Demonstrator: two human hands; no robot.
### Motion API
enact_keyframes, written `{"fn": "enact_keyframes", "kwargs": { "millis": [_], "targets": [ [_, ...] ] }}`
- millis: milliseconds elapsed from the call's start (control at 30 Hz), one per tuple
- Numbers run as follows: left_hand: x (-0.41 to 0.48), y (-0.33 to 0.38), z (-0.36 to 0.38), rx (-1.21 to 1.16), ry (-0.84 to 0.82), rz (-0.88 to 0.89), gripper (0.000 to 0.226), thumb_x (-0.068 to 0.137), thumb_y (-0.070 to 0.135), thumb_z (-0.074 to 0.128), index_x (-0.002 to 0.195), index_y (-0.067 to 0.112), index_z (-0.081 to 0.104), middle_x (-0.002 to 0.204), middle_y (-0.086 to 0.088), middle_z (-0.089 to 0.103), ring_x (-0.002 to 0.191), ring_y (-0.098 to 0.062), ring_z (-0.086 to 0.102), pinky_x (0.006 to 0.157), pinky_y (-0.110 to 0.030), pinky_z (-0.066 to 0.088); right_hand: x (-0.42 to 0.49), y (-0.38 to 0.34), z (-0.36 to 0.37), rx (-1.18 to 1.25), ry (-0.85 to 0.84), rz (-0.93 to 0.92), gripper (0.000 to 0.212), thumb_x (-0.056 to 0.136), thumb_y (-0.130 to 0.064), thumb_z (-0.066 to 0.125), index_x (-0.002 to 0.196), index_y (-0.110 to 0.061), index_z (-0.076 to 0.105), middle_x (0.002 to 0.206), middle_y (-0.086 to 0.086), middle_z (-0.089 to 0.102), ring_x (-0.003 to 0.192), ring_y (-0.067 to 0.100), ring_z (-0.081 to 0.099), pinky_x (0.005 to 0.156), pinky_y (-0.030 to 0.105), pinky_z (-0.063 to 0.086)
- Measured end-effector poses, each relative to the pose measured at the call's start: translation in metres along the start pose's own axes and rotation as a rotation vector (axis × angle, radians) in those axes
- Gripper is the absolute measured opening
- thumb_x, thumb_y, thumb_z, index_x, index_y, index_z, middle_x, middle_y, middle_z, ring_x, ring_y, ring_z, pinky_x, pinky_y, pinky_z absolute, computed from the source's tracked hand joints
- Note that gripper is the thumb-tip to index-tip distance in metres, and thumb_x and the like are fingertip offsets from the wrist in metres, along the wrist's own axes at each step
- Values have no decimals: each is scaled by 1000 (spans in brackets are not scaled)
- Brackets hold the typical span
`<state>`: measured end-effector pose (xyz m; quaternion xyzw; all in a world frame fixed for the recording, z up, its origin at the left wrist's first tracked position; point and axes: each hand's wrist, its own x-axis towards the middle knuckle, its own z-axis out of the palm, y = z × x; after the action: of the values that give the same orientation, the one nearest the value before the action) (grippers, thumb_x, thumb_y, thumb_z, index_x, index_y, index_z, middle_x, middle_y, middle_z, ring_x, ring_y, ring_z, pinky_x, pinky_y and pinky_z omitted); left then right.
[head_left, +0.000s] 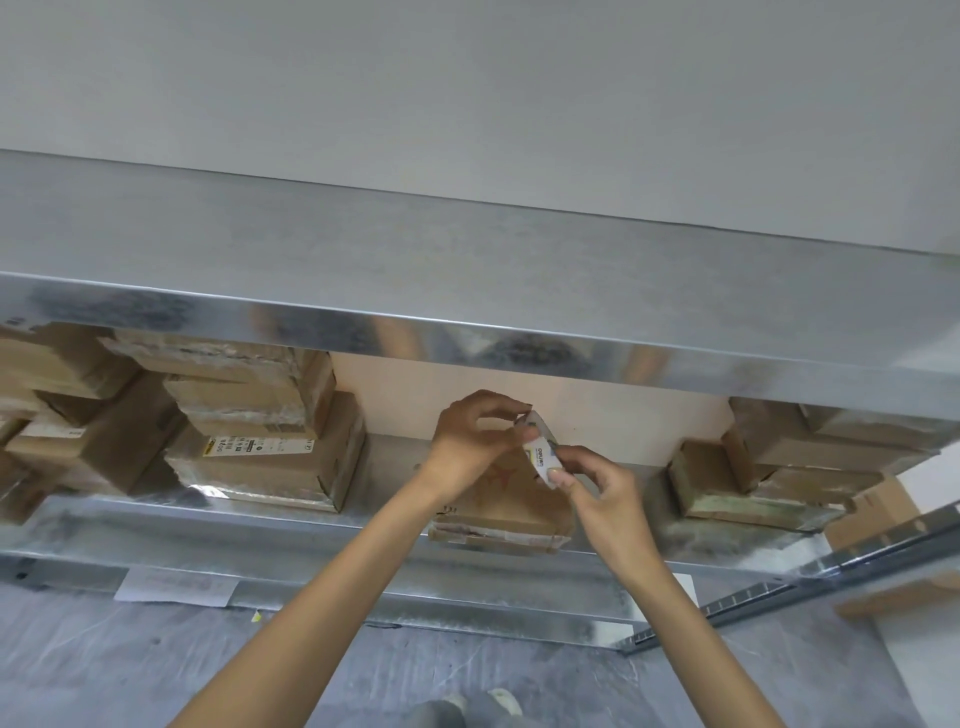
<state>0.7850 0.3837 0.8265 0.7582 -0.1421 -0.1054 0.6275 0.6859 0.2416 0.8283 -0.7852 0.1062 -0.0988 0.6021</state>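
Observation:
A small white box (540, 448) with printed lettering is held between both hands in front of the middle shelf bay. My left hand (470, 441) pinches its upper end with thumb and fingers. My right hand (597, 493) pinches its lower end. Just below and behind the hands, a flat brown cardboard parcel (506, 512) with a red mark lies on the metal shelf (291, 530). Part of the parcel is hidden by my hands.
Taped cardboard boxes (260, 441) are stacked at the left of the shelf, and more boxes (769, 483) at the right. A metal upper shelf (467, 291) overhangs the bay. A white paper label (176, 584) hangs on the shelf front. Grey floor lies below.

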Motion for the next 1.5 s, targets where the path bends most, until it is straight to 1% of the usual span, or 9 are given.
{"fn": "enact_keyframes", "kwargs": {
  "millis": [133,333,600,800,1100,1300,1367,1433,1500],
  "targets": [
    [-5,4,6,-11,117,-11,8,77,6,76,73,10,71,78,3,71,80,-13,67,69,-23,55,-1,-2,6,85,-28,19,18,88,3,58,99,-8,68,84,7,73,78,6,68,72,12,48],
    [-6,12,7,65,177,8,9,83,5,70,74,7,67,73,6,67,70,-1,60,59,-9,43,-3,-5,12,124,-56,13,19,93,-4,54,108,-8,65,76,3,74,81,9,68,77,16,47],
    [7,19,5,290,36,-4,18,89,4,58,76,16,63,71,13,64,66,5,58,62,-8,41,-13,-14,16,97,-330,2,19,100,-19,45,99,-15,63,58,0,62,63,10,57,77,17,44],
    [13,25,9,250,-13,-82,14,89,3,59,79,11,64,67,9,61,59,2,54,51,-7,38,-21,-11,15,119,-292,-24,27,99,-18,45,81,-12,64,54,-3,60,60,9,56,77,17,46],
    [22,35,10,225,-214,-95,30,91,-2,56,76,20,70,74,10,70,75,-11,66,72,-31,59,-23,4,-13,156,-317,-21,17,96,-23,49,94,-16,64,69,1,65,80,8,60,79,14,43],
    [22,32,0,94,-388,-211,17,97,8,51,97,18,65,88,-7,61,80,-23,69,74,-36,60,-7,0,-25,684,-49,211,12,85,-18,53,86,-7,57,57,-2,42,56,10,45,73,32,43],
    [20,32,-4,67,-411,-205,15,98,11,52,96,16,67,94,-9,64,85,-25,68,78,-37,59,-1,-8,-24,882,-35,311,14,90,-15,47,83,-7,56,55,-1,50,52,9,50,66,31,40],
    [20,32,-8,18,-402,-214,14,98,14,54,98,10,67,97,-7,68,88,-23,68,82,-36,58,5,-9,-23,1037,-63,433,24,97,-19,39,93,-4,58,64,1,64,59,9,62,67,31,41],
    [20,34,-10,-15,-378,-220,17,97,18,55,98,7,67,94,-4,69,87,-18,67,83,-31,57,9,-9,-20,1143,-101,563,36,98,-24,39,111,0,62,97,14,70,90,21,67,81,37,50]
  ]
}}
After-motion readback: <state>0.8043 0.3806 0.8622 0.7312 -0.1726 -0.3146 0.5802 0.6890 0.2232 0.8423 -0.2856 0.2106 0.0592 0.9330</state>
